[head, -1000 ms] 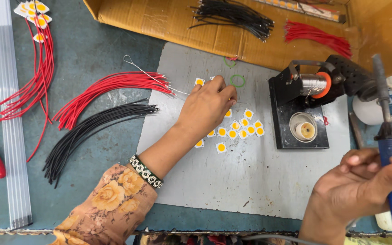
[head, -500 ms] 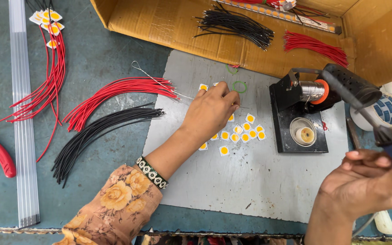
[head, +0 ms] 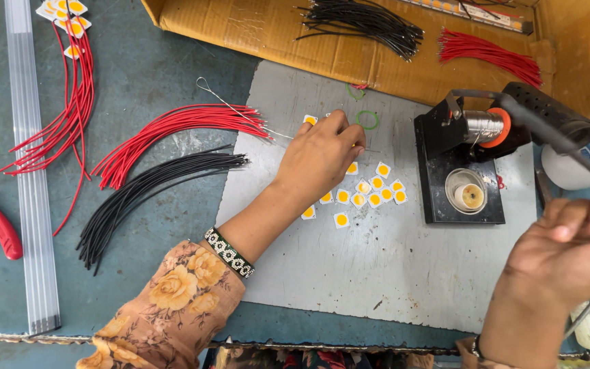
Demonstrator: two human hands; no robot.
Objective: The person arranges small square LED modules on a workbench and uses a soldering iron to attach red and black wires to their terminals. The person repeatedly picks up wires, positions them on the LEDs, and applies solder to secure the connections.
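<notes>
Small square white chips with round yellow centres (head: pixel 370 195) are spread flat in a loose cluster on the grey mat (head: pixel 390 266) that is laid on the tabletop. One chip (head: pixel 309 119) is set apart at the mat's upper edge, and part of the cluster is covered by the left hand (head: pixel 322 154), which is rested on it with curled fingers. A dark-handled tool (head: pixel 548 123) is gripped in the right hand (head: pixel 568 253), its far end held over the black stand.

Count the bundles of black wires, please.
2. One bundle of black wires lies on the blue table left of the left hand; another black bundle rests on the cardboard at top.
</notes>
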